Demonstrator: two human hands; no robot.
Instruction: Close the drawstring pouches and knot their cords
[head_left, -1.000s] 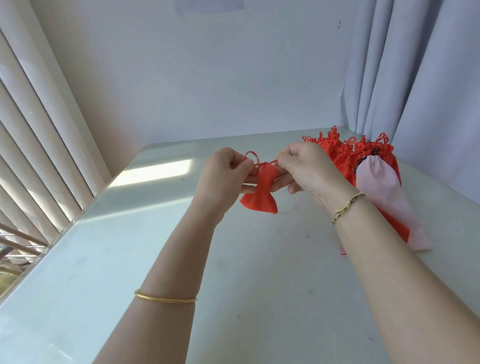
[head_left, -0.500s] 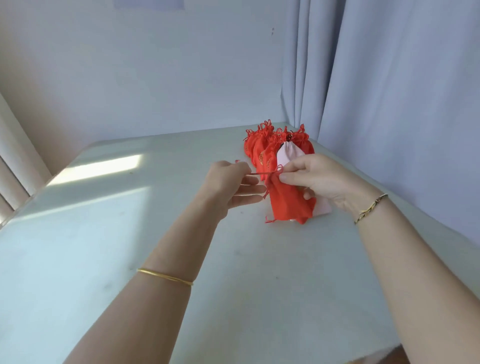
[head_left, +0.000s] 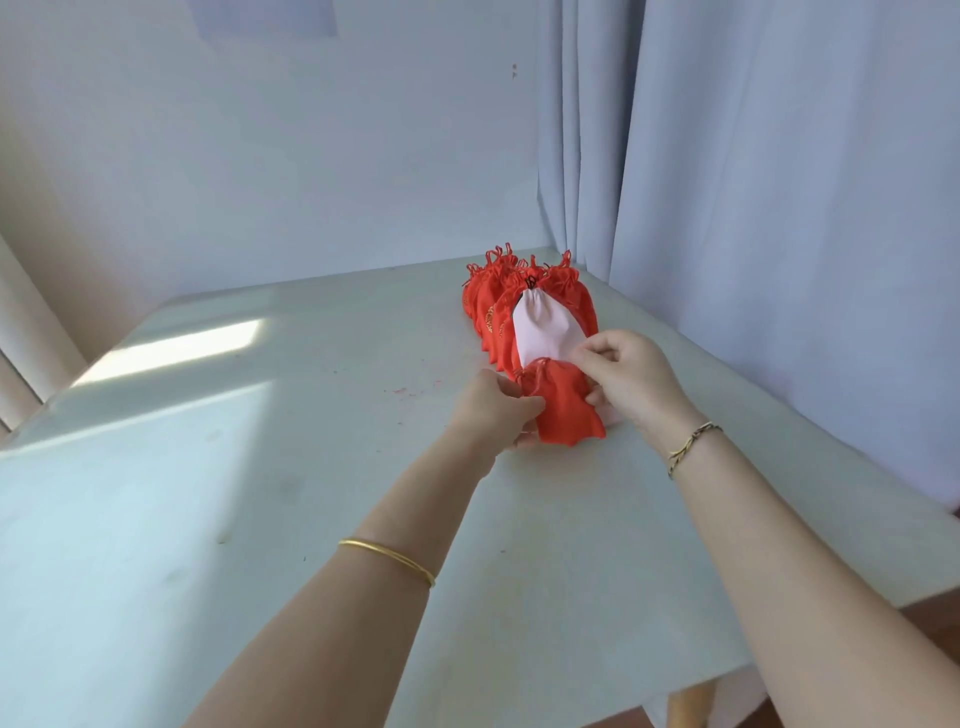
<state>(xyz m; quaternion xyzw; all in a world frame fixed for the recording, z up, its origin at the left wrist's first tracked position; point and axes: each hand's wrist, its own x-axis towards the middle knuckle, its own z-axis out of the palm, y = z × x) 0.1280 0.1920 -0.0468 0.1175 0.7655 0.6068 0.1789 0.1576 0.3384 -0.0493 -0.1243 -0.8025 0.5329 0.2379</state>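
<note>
We have brought the pouch (head_left: 566, 413) down from mid-air onto the table (head_left: 311, 467) beside the pile (head_left: 488, 306), left hand (head_left: 493, 415) and right hand (head_left: 631, 387) both gripping it, so its knot seems done.

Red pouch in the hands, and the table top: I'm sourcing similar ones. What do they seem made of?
The red pouch looks like thin, soft cloth with a matte finish: it crumples and gathers at the neck. The table top seems hard, smooth and pale, perhaps laminate or painted, semi-gloss: the sunlit patch shows a soft sheen.
</note>
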